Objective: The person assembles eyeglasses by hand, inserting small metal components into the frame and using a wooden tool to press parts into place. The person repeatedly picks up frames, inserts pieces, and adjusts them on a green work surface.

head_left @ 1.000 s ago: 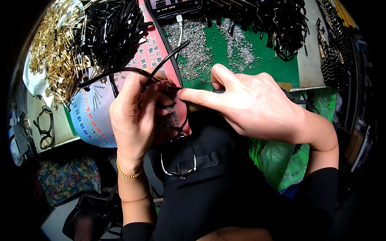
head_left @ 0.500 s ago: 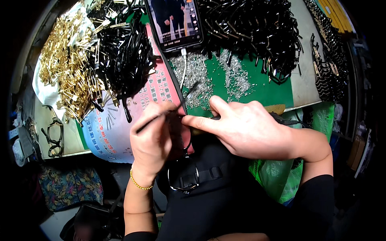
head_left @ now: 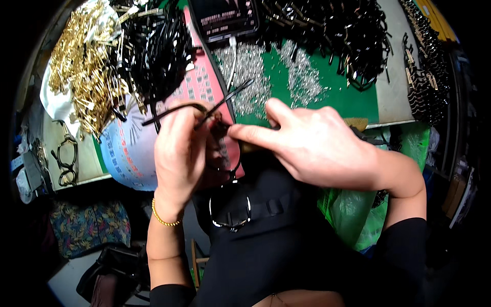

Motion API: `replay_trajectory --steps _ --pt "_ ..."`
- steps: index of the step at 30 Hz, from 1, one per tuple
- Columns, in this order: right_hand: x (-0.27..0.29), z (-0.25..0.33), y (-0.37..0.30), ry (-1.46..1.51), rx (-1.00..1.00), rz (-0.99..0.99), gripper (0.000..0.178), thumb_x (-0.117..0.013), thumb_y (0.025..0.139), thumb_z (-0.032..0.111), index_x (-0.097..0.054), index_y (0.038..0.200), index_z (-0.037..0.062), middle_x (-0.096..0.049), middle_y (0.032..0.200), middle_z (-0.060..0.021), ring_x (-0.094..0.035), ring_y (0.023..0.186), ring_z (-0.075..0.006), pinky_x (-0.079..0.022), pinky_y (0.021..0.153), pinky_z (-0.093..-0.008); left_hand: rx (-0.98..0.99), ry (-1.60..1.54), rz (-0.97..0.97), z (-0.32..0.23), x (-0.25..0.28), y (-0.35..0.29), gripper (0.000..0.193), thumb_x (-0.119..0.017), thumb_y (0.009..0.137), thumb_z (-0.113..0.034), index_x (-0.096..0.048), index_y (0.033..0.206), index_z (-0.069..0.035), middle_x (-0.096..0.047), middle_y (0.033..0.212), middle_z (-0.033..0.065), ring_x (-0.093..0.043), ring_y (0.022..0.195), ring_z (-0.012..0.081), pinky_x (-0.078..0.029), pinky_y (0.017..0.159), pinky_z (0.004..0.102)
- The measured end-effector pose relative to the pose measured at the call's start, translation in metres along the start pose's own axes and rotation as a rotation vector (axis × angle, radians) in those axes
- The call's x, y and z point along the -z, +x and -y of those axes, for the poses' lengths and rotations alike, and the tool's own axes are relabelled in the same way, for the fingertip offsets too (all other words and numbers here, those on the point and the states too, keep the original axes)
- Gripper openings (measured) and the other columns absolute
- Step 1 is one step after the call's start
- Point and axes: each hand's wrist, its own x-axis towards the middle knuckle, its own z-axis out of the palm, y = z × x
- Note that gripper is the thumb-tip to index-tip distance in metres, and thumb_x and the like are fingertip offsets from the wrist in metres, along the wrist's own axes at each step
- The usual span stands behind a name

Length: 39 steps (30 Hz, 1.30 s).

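Note:
Between my hands hangs an eyeglass frame [head_left: 233, 179] with dark upper and clear-looking lower rims. My left hand [head_left: 178, 146] is closed round its upper end. A black temple arm [head_left: 232, 95] slants up right from those fingers, and another dark slender piece [head_left: 162, 115] sticks out to the left. My right hand [head_left: 322, 146] reaches in with its index fingertip at the hinge end of the frame. Its other fingers are curled under, and what they hold, if anything, is hidden. The hinge itself is dark and too small to make out.
Gold temple pieces [head_left: 84, 66] and black temple arms [head_left: 153, 61] are heaped at left; more black arms [head_left: 327, 36] lie at back right. Small silver parts [head_left: 245, 77] cover the green mat [head_left: 348, 105]. A phone [head_left: 227, 23] with a white cable stands behind. Another eyeglass frame [head_left: 66, 156] lies far left.
Both hands and the frame have shifted up in the picture, the left hand also slightly left. The temple arm now shows longer. The table things have shifted upward too, and the phone's screen has changed.

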Motion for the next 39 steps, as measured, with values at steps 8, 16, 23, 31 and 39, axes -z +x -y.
replay_trajectory --steps 8,16,23,31,39 --pt "-0.005 0.007 0.0 -0.069 -0.078 0.023 0.051 -0.063 0.087 0.011 -0.06 0.135 0.026 -0.054 0.091 -0.0093 -0.067 0.075 -0.026 -0.051 0.054 -0.0373 -0.122 -0.028 -0.067 -0.003 -0.009 0.001 0.021 -0.064 0.087 0.006 -0.065 0.106 -0.002 -0.066 0.087 0.008 -0.064 0.062 0.0179 -0.051 0.054 0.0295" --pt "-0.003 0.007 0.001 -0.052 -0.084 0.028 0.05 -0.064 0.087 0.013 -0.06 0.135 0.0268 -0.053 0.089 -0.0093 -0.066 0.073 -0.0262 -0.051 0.052 -0.0386 -0.23 0.044 -0.128 0.0 -0.011 -0.003 0.023 -0.062 0.08 0.01 -0.063 0.1 -0.001 -0.064 0.085 0.0122 -0.066 0.07 0.0287 -0.052 0.062 0.0339" --pt "-0.005 0.007 0.002 -0.111 -0.074 0.046 0.052 -0.064 0.087 0.015 -0.06 0.137 0.0281 -0.053 0.089 -0.0097 -0.066 0.073 -0.0269 -0.052 0.053 -0.0385 -0.358 0.175 -0.052 0.001 -0.006 0.004 0.026 -0.058 0.08 0.012 -0.06 0.103 0.0 -0.065 0.087 0.0136 -0.066 0.076 0.0331 -0.053 0.065 0.0388" --pt "-0.01 0.009 0.001 -0.121 -0.081 -0.018 0.05 -0.063 0.087 0.013 -0.062 0.134 0.0274 -0.054 0.089 -0.0094 -0.065 0.072 -0.0272 -0.053 0.054 -0.0393 -0.384 0.224 -0.08 -0.009 -0.013 0.003 0.015 -0.065 0.086 0.004 -0.06 0.097 -0.004 -0.058 0.081 0.0135 -0.062 0.066 0.0338 -0.051 0.06 0.0391" --pt "-0.012 0.01 0.001 -0.122 -0.063 -0.045 0.054 -0.064 0.085 0.009 -0.06 0.136 0.0293 -0.052 0.084 -0.0071 -0.061 0.064 -0.0259 -0.052 0.053 -0.0375 -0.346 0.046 -0.107 0.003 -0.01 -0.001 0.029 -0.061 0.074 0.011 -0.063 0.101 0.0 -0.063 0.086 0.0148 -0.064 0.073 0.0347 -0.053 0.065 0.0369"
